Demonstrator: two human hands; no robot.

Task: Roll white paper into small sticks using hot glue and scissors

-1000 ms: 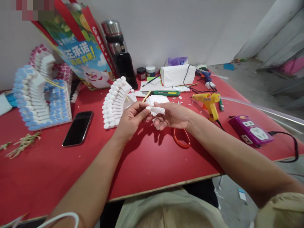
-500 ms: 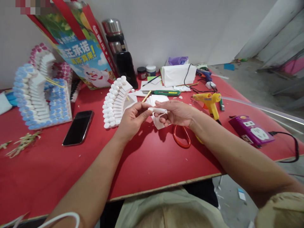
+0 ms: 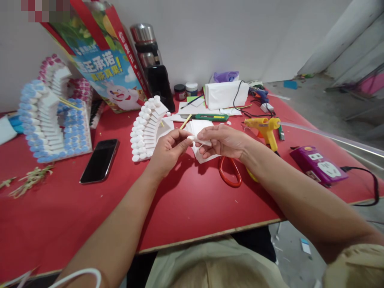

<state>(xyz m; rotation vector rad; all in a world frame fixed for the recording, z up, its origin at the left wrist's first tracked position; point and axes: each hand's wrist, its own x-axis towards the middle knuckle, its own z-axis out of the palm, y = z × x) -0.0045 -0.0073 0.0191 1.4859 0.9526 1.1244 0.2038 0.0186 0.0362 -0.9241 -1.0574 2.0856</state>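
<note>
Between my hands is a small rolled piece of white paper [image 3: 204,141] with a rounded white end. My left hand [image 3: 168,154] pinches the rounded end between thumb and fingertips. The fingers of my right hand [image 3: 225,141] close on the other end of the roll. Below them lies a stack of white paper pieces [image 3: 196,126], partly hidden by my right hand. Just left of my hands stands a curved white piece [image 3: 147,130], built of similar rolls with rounded ends.
Red-handled scissors [image 3: 230,173] lie near my right wrist, with a yellow glue gun [image 3: 265,127] and purple power strip [image 3: 319,165] farther right. A phone [image 3: 99,161] and blue-tipped model [image 3: 54,124] sit left. Behind are a green cutter [image 3: 210,117], a bag [image 3: 103,68] and a flask [image 3: 144,40].
My right fingers have moved from lying stretched beneath the roll to closing over its right part. My left hand keeps its pinch in nearly the same place.
</note>
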